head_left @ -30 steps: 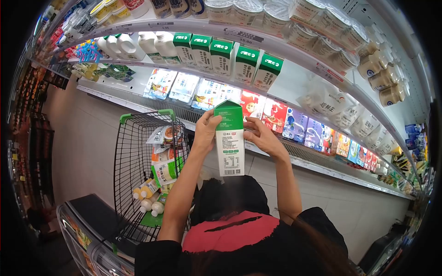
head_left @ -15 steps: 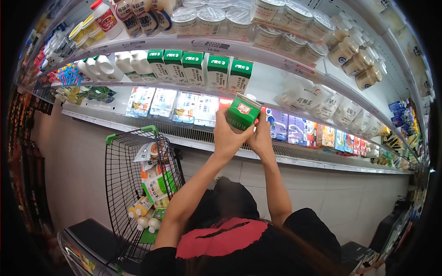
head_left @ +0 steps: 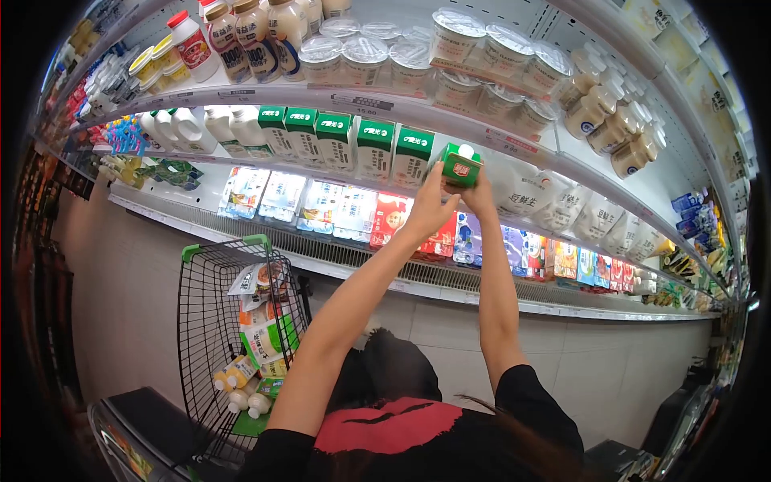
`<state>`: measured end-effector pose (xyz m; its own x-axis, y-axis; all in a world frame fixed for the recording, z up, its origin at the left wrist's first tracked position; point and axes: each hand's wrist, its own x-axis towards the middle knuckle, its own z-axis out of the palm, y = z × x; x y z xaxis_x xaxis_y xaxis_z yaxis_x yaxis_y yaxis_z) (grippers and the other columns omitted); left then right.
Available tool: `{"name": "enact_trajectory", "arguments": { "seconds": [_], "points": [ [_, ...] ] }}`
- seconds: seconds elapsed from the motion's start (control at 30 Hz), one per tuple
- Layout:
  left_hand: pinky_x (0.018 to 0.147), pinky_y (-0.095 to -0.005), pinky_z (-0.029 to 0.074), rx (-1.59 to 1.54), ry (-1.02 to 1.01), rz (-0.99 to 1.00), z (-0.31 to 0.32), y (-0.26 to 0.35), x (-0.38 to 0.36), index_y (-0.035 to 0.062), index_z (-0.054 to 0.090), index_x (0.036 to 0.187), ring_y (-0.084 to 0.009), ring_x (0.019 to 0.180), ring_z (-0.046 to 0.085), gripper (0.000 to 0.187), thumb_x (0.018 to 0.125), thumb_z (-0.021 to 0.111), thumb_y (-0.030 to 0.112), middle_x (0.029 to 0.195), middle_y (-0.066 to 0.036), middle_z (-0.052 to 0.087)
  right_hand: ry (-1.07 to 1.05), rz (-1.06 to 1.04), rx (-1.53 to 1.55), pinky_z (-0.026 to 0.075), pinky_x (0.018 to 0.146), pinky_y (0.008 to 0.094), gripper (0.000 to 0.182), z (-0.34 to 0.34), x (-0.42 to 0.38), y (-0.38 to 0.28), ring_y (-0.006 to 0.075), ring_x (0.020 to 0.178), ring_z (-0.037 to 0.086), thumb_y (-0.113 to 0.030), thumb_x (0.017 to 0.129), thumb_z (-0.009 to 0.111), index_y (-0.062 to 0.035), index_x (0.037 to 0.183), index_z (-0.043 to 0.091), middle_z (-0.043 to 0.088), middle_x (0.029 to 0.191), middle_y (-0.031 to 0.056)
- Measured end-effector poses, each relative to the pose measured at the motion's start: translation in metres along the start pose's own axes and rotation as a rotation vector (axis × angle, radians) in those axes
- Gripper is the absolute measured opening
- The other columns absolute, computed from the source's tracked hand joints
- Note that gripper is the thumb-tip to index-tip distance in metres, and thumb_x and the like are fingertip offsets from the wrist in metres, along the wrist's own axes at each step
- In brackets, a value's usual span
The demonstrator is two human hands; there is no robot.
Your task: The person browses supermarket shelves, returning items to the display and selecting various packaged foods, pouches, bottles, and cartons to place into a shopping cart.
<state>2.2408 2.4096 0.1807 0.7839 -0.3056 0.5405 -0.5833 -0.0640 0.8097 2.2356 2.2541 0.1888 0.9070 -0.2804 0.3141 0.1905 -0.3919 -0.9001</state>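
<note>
A green-topped carton (head_left: pixel 461 167) with a white cap is held between both hands at the middle shelf's edge. My left hand (head_left: pixel 434 206) grips its left side, and my right hand (head_left: pixel 477 195) is round its right side. Just to the left stands a row of green and white cartons (head_left: pixel 374 153). White pouches (head_left: pixel 518 189) lie to the right of the held carton. Below the hands, red boxes (head_left: pixel 391 218) stand on the lowest shelf.
A black wire cart (head_left: pixel 198 321) with green corners stands at the lower left, holding packages and bottles. Lidded cups (head_left: pixel 362 60) and bottles (head_left: pixel 254 40) fill the upper shelf. Jars (head_left: pixel 614 132) stand at the upper right. The lower shelf's front edge (head_left: pixel 514 305) runs across the view.
Both hands have moved forward and to the right with the green carton, from in front of the lower boxes to the middle shelf. The arms are stretched further out.
</note>
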Motion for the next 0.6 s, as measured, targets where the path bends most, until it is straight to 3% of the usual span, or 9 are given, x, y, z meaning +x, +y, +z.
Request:
{"name": "enact_trajectory", "arguments": {
  "seconds": [0.13,0.2,0.27,0.33,0.4,0.43,0.5,0.6],
  "points": [
    [0.109,-0.042,0.036,0.011,0.024,-0.009,-0.014,-0.016,0.003,-0.0052,0.03,0.145,-0.0392,0.131,0.046,0.073,0.085,0.067,0.014,0.139,-0.028,0.047,-0.181,-0.046,0.026,0.053,0.088,0.0348,0.083,0.002,0.037,0.037,0.0219,0.104,0.064,-0.001,0.062,0.088,-0.0107,0.13,0.041,0.066,0.114,0.0107],
    [0.107,-0.0418,0.039,-0.06,-0.104,-0.087,-0.026,-0.024,0.001,-0.0053,0.033,0.144,-0.0377,0.13,0.048,0.068,0.086,0.065,0.011,0.139,-0.028,0.047,-0.169,0.028,-0.079,0.052,0.09,0.0355,0.083,-0.001,0.045,0.037,0.0221,0.106,0.063,0.0,0.062,0.087,-0.011,0.13,0.04,0.066,0.115,0.0107],
    [0.104,-0.0423,0.041,-0.09,-0.038,-0.086,-0.042,-0.019,0.0,-0.0072,0.039,0.138,-0.0414,0.123,0.051,0.061,0.084,0.064,0.006,0.135,-0.029,0.049,-0.193,0.042,-0.102,0.051,0.09,0.0354,0.084,0.001,0.052,0.037,0.0224,0.108,0.061,-0.001,0.062,0.087,-0.0092,0.131,0.039,0.064,0.118,0.011],
    [0.096,-0.0406,0.046,-0.142,-0.023,-0.252,-0.066,-0.009,0.001,-0.0035,0.043,0.134,-0.0381,0.112,0.057,0.053,0.085,0.061,0.003,0.126,-0.026,0.054,-0.204,0.072,-0.027,0.05,0.092,0.0356,0.086,0.001,0.052,0.036,0.0223,0.11,0.06,-0.001,0.063,0.087,-0.0068,0.132,0.038,0.062,0.119,0.0105],
    [0.081,-0.0369,0.052,0.078,0.11,-0.075,-0.083,-0.029,0.012,0.0017,0.047,0.132,-0.0268,0.09,0.064,0.047,0.087,0.058,0.001,0.114,-0.017,0.057,-0.215,0.05,-0.082,0.05,0.093,0.0354,0.086,-0.003,0.052,0.028,0.0233,0.109,0.059,-0.007,0.066,0.087,-0.0026,0.134,0.036,0.06,0.119,0.0123],
    [0.08,-0.0372,0.051,0.175,0.166,-0.021,-0.095,-0.028,0.016,0.0028,0.048,0.13,-0.0269,0.085,0.063,0.045,0.086,0.057,0.0,0.113,-0.018,0.055,-0.173,0.018,-0.052,0.05,0.093,0.0354,0.085,-0.001,0.049,0.019,0.0239,0.109,0.059,-0.01,0.067,0.087,-0.0009,0.133,0.035,0.059,0.118,0.0135],
    [0.079,-0.0372,0.051,0.339,0.177,0.087,-0.119,-0.026,0.031,0.0028,0.049,0.131,-0.0302,0.091,0.061,0.047,0.084,0.056,-0.002,0.116,-0.018,0.053,-0.099,-0.01,-0.029,0.05,0.091,0.0351,0.083,0.002,0.045,0.003,0.0249,0.106,0.059,-0.019,0.07,0.086,0.0027,0.131,0.035,0.057,0.117,0.0166],
    [0.092,-0.0445,0.045,0.509,0.188,0.249,-0.136,-0.016,0.058,0.0043,0.05,0.131,-0.0365,0.107,0.054,0.047,0.084,0.056,0.0,0.123,-0.019,0.052,-0.025,-0.012,-0.078,0.051,0.089,0.0345,0.079,0.01,0.042,-0.024,0.0239,0.105,0.06,-0.021,0.071,0.086,0.003,0.129,0.037,0.059,0.114,0.0174]
  ]
}}
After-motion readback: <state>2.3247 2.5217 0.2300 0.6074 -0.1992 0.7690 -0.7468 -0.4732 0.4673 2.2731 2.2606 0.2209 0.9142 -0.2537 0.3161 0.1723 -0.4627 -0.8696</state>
